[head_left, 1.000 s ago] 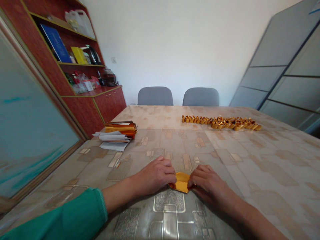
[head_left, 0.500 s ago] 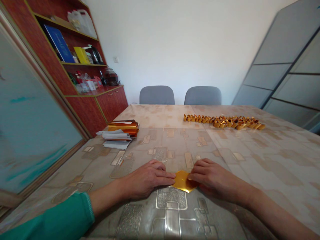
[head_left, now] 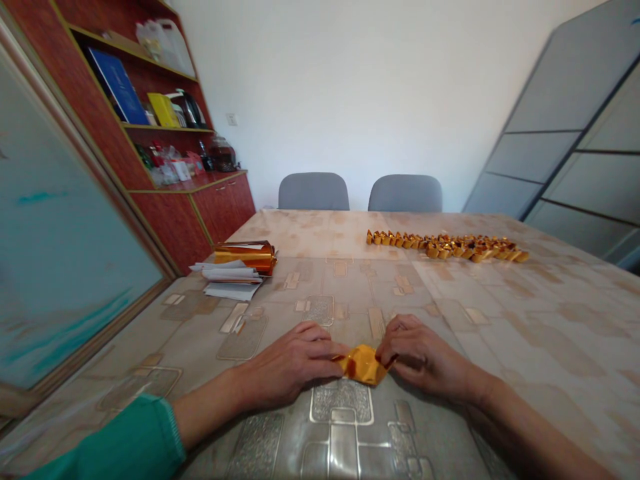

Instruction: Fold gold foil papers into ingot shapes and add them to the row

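A piece of shiny gold foil paper [head_left: 365,364], partly folded, lies between my hands close to the table's near side. My left hand [head_left: 300,357] pinches its left end, with the fingers pointing right. At the other end, my right hand [head_left: 417,353] has its fingertips and thumb closed on the paper's edge. The middle of the paper bulges up a little between them. Its ends are partly hidden by my fingers.
Several folded gold paper pieces [head_left: 450,245] stand in rows at the back right of the patterned tablecloth [head_left: 320,280]. To the left lie a stack of gold sheets [head_left: 245,255] and white papers [head_left: 233,287]. Two grey chairs [head_left: 313,191] stand behind the table.
The gold paper went from nearly flat to raised and creased, its left end now bent up. My left fingers shifted slightly left and the right fingers curled in more.
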`<action>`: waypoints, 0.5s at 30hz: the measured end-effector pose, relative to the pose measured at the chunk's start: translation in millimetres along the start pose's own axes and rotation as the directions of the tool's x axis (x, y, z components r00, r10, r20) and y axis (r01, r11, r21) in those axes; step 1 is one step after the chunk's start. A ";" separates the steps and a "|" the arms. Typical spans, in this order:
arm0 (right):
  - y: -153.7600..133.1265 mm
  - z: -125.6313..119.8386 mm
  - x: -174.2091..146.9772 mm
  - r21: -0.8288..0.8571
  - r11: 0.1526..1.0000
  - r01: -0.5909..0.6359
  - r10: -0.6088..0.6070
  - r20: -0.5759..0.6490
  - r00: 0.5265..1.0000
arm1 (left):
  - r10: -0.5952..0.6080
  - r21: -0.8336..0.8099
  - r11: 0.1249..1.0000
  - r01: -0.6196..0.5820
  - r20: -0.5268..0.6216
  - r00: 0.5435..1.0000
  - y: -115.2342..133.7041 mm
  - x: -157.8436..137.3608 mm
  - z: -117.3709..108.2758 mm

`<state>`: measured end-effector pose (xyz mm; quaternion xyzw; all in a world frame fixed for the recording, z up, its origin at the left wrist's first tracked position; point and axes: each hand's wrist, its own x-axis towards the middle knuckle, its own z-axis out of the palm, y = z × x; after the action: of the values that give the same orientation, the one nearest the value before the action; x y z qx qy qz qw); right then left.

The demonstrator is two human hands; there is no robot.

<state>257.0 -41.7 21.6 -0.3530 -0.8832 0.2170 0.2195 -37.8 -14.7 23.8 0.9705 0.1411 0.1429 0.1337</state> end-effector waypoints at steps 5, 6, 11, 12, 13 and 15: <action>14.2 5.4 2.9 0.232 0.965 -0.123 0.137 -0.045 0.990 | -0.009 0.039 0.999 0.007 0.037 0.999 0.0 3.3 3.2; 16.2 6.8 3.3 0.296 0.942 -0.158 0.181 -0.052 0.982 | -0.011 0.042 0.999 0.009 0.044 0.999 0.3 3.7 3.5; 20.2 13.9 2.6 0.508 0.817 -0.272 0.322 -0.012 0.947 | 0.010 0.055 0.998 -0.013 0.041 0.999 1.3 3.7 2.7; 20.2 14.7 2.2 0.520 0.810 -0.271 0.321 -0.006 0.947 | 0.014 0.058 0.998 -0.016 0.038 0.999 1.0 3.4 3.0; 19.9 15.1 1.9 0.527 0.807 -0.267 0.317 -0.005 0.949 | 0.018 0.065 0.998 -0.021 0.037 0.999 0.4 3.1 3.7; 19.4 15.0 1.9 0.527 0.810 -0.259 0.307 -0.005 0.952 | 0.034 0.085 0.996 -0.037 0.035 0.999 -1.3 2.2 5.9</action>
<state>257.9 -31.0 -0.6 -0.4173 -0.7181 0.4618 0.3113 -34.3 -14.1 18.5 0.9799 0.1275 0.1226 0.0918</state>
